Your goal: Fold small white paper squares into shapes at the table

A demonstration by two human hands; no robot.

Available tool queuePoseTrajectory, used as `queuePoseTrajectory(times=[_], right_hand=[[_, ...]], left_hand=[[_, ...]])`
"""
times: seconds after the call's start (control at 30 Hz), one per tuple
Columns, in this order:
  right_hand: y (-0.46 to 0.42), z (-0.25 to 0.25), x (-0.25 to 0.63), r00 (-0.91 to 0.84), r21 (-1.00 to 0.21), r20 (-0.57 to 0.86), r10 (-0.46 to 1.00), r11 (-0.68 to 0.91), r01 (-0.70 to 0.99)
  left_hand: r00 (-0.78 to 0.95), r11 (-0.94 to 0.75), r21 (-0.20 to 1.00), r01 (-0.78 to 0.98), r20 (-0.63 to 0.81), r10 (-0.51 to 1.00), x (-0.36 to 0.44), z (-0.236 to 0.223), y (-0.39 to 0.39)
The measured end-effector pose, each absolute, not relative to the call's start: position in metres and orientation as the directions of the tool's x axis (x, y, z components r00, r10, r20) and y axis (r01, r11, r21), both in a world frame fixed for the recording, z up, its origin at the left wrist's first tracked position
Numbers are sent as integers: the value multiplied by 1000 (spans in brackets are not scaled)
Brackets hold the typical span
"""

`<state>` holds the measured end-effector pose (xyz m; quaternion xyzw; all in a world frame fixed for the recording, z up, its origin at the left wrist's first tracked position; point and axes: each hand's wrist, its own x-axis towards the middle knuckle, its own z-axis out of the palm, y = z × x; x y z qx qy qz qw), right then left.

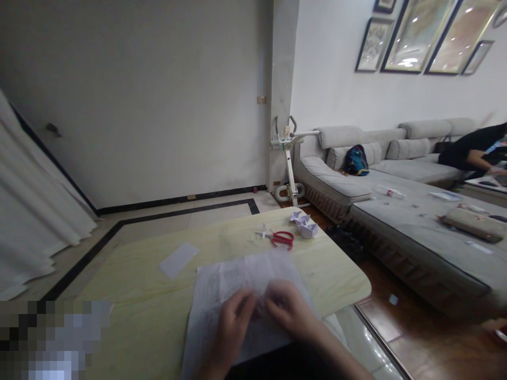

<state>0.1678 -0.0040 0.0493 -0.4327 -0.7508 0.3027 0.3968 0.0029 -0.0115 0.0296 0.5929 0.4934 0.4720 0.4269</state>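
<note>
Risk: sheet (pixel 216 277), near side of surface (pixel 142 311), could crease or slide if a wrist drags; pushed far, its edge could nudge the scissors (pixel 274 239). Pose: left hand (pixel 233 322) and right hand (pixel 289 309), low over sheet, tips facing. Fingers: both sets curled, blurred; gap and any hold cannot be told.

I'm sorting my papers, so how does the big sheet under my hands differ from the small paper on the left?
The big sheet is much larger than the small paper. The big sheet shows faint, blurred marks; the small paper looks blank. Your left hand and right hand are over the big sheet, while the small paper lies apart. Both are whitish.
</note>
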Motion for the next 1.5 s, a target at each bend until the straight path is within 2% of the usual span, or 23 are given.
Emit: queuePoseTrajectory(times=[0.3,0.63,0.77,1.03,1.3,1.5], right_hand=[[-5,35,164,-192,-881,286,939,337,331],[0,42,168,-319,-839,288,903,398,371],[-1,36,166,-274,-843,323,906,407,351],[-2,36,164,-219,-873,283,934,346,345],[-1,44,163,-70,-878,356,932,359,316],[-2,38,160,-177,-926,220,959,263,270]], left_hand=[[73,-116,973,199,103,992,1,31,-12],[80,-133,972,196,119,990,1,30,-13],[70,-131,972,193,119,990,1,32,-14],[11,-162,964,209,164,986,1,33,-13],[-69,-101,981,164,114,991,3,36,-12],[-35,-141,966,216,152,988,2,32,-11]])
